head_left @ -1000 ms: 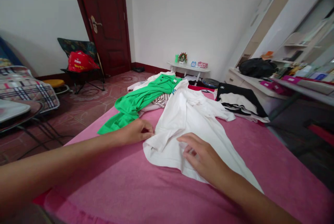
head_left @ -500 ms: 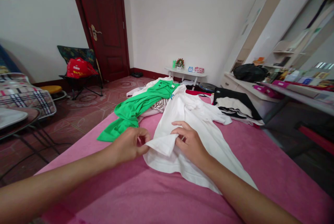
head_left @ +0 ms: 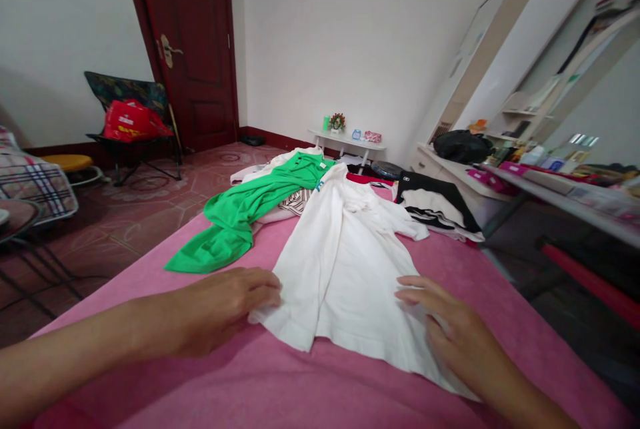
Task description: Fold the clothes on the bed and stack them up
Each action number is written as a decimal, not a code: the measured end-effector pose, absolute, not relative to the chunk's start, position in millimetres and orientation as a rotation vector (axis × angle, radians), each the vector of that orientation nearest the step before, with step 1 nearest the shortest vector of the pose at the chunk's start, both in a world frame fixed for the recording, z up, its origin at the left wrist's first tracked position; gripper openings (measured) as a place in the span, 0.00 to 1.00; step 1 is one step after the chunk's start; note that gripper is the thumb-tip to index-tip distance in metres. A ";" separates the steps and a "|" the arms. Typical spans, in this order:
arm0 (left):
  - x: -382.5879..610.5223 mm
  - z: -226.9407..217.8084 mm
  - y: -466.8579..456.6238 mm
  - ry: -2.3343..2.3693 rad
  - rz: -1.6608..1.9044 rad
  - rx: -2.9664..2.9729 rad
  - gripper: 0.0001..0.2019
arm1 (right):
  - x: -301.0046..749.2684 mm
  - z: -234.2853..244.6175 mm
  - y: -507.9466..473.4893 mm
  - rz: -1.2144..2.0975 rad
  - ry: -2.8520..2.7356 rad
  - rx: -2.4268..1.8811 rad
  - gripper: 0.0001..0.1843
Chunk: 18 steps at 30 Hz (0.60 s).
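A white short-sleeved T-shirt (head_left: 357, 282) lies spread on the pink bed cover (head_left: 280, 389), its hem toward me and a lengthwise crease down its left half. At the hem's left corner, the bent fingers of my left hand (head_left: 220, 309) close on the fabric, the thumb hidden. My right hand (head_left: 450, 322) is over the shirt's right edge near the hem, fingers apart and slightly blurred, with no cloth gathered in them. To the left of the shirt lies a crumpled green garment (head_left: 250, 205).
Black-and-white clothing (head_left: 437, 205) lies at the bed's far right. Beyond the bed stands a small white table (head_left: 345, 141) with a potted plant (head_left: 337, 123). A folding chair (head_left: 133, 92) holds a red bag (head_left: 133, 121). A cluttered desk (head_left: 565, 192) is on the right.
The folded-up hem corner has come down and the shirt is spread wider. My right hand has let go of the cloth and moved right; my left hand has shifted slightly left and down.
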State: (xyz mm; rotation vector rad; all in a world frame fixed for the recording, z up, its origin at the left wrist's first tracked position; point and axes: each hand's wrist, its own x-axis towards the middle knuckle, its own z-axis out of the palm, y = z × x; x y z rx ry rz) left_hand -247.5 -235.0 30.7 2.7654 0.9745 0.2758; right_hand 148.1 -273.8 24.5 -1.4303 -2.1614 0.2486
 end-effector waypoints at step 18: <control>-222.2 50.4 -238.0 0.726 0.203 2.768 0.29 | 149.9 22.0 -316.6 0.266 -2.434 -1.485 0.17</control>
